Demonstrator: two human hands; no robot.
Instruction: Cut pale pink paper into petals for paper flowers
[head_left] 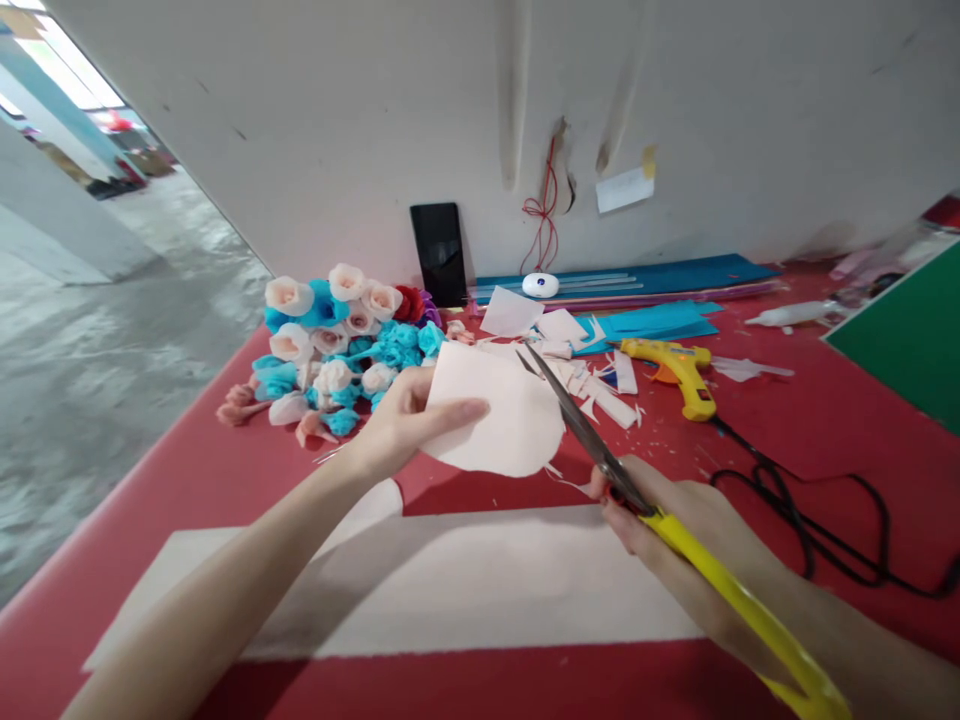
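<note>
My left hand (409,420) pinches a pale pink foam piece (506,415) with a rounded lower edge and holds it above the red table. My right hand (675,540) grips yellow-handled scissors (600,450). Their blades are slightly apart and run along the right edge of the pink piece. A large pale pink sheet (480,590) lies flat on the table below both hands.
A heap of blue, white and pink foam flowers (337,340) sits at the left. A yellow glue gun (679,375) with a black cord (817,520) lies to the right, among paper scraps (600,385). Blue sheets (645,300), a black phone (439,253) and a green board (911,335) stand further back.
</note>
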